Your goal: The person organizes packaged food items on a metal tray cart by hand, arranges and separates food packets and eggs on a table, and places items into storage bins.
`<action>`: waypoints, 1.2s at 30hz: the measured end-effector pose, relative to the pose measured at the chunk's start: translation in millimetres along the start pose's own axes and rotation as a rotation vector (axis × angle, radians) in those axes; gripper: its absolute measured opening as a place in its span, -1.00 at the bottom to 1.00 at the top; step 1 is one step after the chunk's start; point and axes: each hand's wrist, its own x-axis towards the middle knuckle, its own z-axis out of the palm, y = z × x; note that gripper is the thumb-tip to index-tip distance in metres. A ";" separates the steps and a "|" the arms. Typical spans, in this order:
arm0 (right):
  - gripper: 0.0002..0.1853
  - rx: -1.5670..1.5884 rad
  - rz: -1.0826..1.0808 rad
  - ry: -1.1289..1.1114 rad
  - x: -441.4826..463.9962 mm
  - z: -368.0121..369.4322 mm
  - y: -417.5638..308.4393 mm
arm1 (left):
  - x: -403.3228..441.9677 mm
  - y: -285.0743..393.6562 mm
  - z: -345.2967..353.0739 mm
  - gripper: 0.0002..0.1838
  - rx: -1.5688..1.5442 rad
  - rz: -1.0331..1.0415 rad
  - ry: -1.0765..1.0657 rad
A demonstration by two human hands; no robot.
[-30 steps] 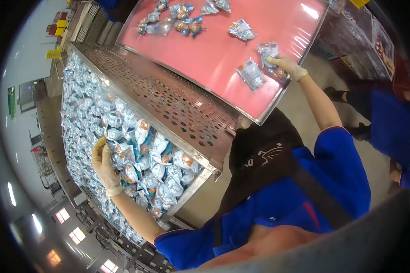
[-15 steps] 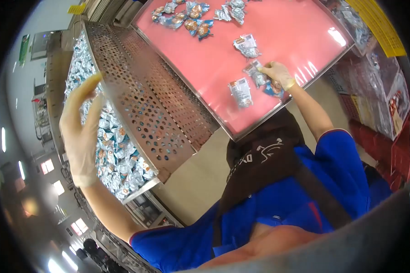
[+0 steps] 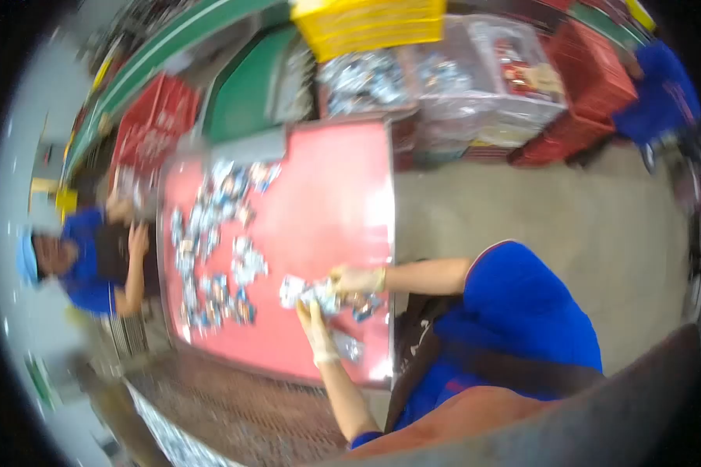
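Note:
Both gloved hands meet over the near part of the pink tabletop [image 3: 319,198]. My right hand [image 3: 358,279] is closed on a silvery wrapped packet [image 3: 321,294]. From below, my left hand [image 3: 316,333] reaches the same packet with its fingertips, but blur hides whether it grips. A white and silver packet [image 3: 291,291] lies just beyond the fingers. Beside my right hand sits a blue and brown packet [image 3: 364,308], and a silvery packet [image 3: 349,347] lies right of my left hand. Several more packets [image 3: 214,300] are spread over the far part of the tabletop.
A co-worker [image 3: 93,261] in blue stands at the far side. Red crates [image 3: 156,117], a yellow crate [image 3: 370,25] and plastic-lined boxes [image 3: 452,78] line the back. A perforated metal surface [image 3: 241,401] borders the tabletop. Another person [image 3: 658,93] is at the upper right.
The view has turned from the packet-filled bin towards the tabletop. My left hand has moved from over the bin to the packet at my right hand. The co-worker has come into view.

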 end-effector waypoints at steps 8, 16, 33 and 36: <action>-0.50 0.030 -0.075 0.067 -18.1 -38.3 1.0 | 34.0 -49.9 12.6 -0.66 -0.284 -0.064 -0.086; -0.56 -0.486 -0.208 0.136 -18.6 -59.0 -48.1 | 24.8 -9.8 47.7 -0.79 0.020 -0.052 -0.060; -0.63 -0.505 -0.169 -0.202 -10.3 -73.7 -50.3 | 17.9 27.4 55.5 -0.80 0.243 -0.054 -0.230; -0.65 -0.559 -0.203 -0.266 -17.3 -70.5 -61.4 | 15.2 22.0 48.0 -0.79 0.199 -0.067 -0.196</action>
